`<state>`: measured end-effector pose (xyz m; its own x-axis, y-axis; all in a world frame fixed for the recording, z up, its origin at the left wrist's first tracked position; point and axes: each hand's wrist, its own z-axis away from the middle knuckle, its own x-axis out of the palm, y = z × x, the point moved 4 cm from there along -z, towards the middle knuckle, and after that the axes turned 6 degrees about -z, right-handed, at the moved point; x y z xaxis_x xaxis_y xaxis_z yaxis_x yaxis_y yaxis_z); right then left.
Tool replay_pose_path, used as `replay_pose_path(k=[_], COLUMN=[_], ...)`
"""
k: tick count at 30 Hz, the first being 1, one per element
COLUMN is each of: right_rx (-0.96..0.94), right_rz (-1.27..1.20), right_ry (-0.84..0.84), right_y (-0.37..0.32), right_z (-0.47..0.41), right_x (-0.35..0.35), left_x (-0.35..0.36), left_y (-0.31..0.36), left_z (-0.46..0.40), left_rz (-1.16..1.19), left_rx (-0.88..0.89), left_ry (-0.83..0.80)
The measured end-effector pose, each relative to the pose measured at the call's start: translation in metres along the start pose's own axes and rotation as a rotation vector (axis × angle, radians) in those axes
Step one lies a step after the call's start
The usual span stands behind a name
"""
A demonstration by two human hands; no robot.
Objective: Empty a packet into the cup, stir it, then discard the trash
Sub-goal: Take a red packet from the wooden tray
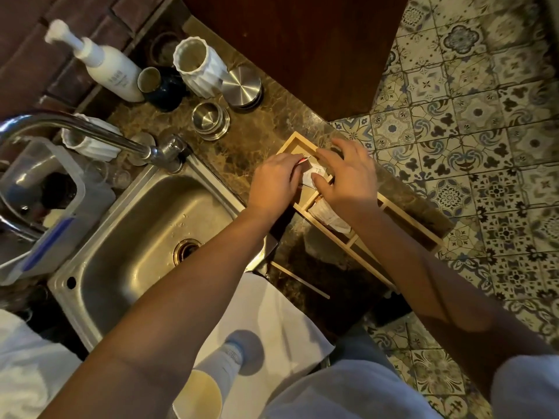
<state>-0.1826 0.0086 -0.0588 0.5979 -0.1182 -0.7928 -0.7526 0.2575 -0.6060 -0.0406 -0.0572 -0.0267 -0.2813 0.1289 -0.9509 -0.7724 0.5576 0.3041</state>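
Note:
A wooden organiser tray [402, 217] with compartments lies on the brown marble counter, with white packets [328, 217] in it. My left hand [273, 184] pinches a small packet with a red edge [304, 160] at the tray's near-left side. My right hand [348, 173] is spread over the tray, its fingers on a white packet [314, 173]. A pale paper cup [198, 396] stands at the bottom edge, below my left forearm, next to a white bottle [225, 359] on a white cloth.
A steel sink [151, 231] with a tap [90, 131] lies left of the tray. Behind are a white ribbed holder [198, 66], steel canisters [242, 84], a pump bottle [102, 66] and a plastic container [39, 204]. Patterned floor tiles lie to the right.

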Motion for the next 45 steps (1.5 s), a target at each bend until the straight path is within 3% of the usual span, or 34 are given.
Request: replay_pose_path(k=[5,10,15,20,25,31,45], right_rx=[-0.036,-0.087,-0.040,0.043,-0.023,-0.147,-0.290], right_rz=[-0.056,-0.203,-0.323,-0.615,-0.806,-0.860,-0.937], right_ry=[0.038,0.144,0.073,0.032,-0.001,-0.119,-0.211], right_y=[0.001,0.002,-0.008,-0.026,-0.061,-0.097,-0.176], right_z=[-0.002,-0.003,-0.001,0.007,0.020,0.038,0.101], right_x=[-0.005,-0.018,-0.031,-0.053,-0.065,-0.066,-0.117], left_x=[-0.016,-0.032,-0.044,-0.075,-0.116,-0.143,-0.214], left_y=[0.006,0.012,0.009,-0.005,-0.003,0.010,0.037], left_z=[0.001,0.002,0.007,0.026,0.059,0.091,0.179], left_rz=[0.223,0.267,0.342,0.426,0.607,0.705,0.800], left_rx=[-0.007,-0.091,-0.193,-0.322,-0.419,-0.478,-0.542], left_ry=[0.041,0.091,0.100,0.109,0.148,0.237,0.481])
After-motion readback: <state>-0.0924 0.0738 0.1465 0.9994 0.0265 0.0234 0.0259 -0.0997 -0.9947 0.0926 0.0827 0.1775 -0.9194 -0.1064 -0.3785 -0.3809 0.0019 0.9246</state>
